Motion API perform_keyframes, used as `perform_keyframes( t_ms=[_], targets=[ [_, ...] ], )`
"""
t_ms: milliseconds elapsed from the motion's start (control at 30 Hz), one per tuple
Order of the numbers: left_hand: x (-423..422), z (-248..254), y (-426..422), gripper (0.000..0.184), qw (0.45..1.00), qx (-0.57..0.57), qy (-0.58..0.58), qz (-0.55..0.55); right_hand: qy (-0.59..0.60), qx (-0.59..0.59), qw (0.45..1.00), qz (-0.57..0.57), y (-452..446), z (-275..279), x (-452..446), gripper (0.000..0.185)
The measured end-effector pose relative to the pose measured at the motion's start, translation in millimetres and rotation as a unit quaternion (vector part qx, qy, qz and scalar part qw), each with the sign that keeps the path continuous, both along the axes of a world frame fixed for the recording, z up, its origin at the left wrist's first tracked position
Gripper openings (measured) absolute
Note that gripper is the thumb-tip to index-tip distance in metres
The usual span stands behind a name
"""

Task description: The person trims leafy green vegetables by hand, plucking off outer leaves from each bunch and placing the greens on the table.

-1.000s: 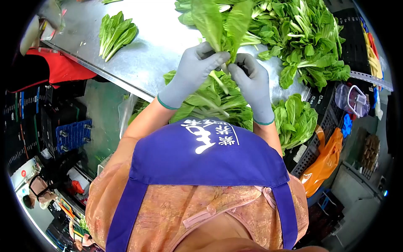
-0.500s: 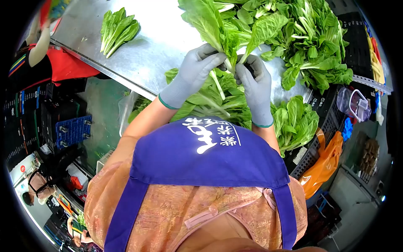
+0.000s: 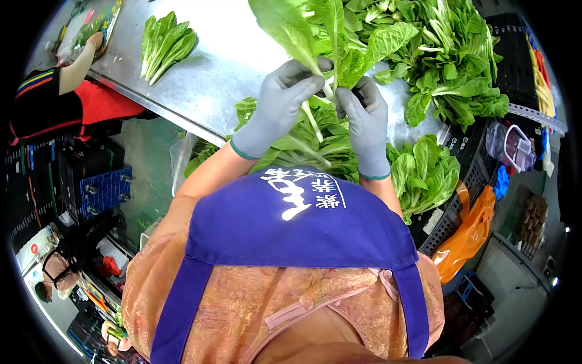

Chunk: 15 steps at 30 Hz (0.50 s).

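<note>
Both my hands wear grey gloves and are held close together over the metal table's near edge. Closed around the pale stems of upright leafy greens (image 3: pixel 285 30) is my left hand (image 3: pixel 280 100). My right hand (image 3: pixel 365 115) pinches the base of the greens (image 3: pixel 348 70) just beside it; its fingertips are partly hidden. A pale stalk (image 3: pixel 313 121) hangs below my left fingers. Under my hands, against the apron, lie more loose greens (image 3: pixel 303 148).
A small bunch of greens (image 3: pixel 167 47) lies on the metal table (image 3: pixel 224 42). A large pile of greens (image 3: pixel 451 60) is at right, above a black crate (image 3: pixel 451 224) with greens (image 3: pixel 424 170). An orange bag (image 3: pixel 470 236) hangs there. At left, a co-worker's hand (image 3: pixel 95 40) touches a plastic package.
My right hand has shifted slightly left, closer to my left hand, and a leaf there now stands more upright. The co-worker's arm and package at left have come further into view.
</note>
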<state>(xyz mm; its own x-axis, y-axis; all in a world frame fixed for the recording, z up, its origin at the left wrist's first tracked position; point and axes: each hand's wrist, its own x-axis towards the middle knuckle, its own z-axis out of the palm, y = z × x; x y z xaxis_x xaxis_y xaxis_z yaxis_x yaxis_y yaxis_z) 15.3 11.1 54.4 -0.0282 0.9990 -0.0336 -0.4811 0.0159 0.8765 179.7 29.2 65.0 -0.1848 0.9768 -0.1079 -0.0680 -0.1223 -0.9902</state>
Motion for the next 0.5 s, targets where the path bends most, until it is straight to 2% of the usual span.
perform_keyframes(
  t_ms=[33,500],
  targets=[
    [0,-2,0,0.026,1.0,0.003,-0.026,0.0,-0.005,0.005,1.0,-0.002,0,-1,0,0.019],
    [-3,-11,-2,0.024,0.999,-0.012,0.001,-0.034,-0.055,0.022,0.998,-0.02,-2,-15,1,0.019]
  ],
)
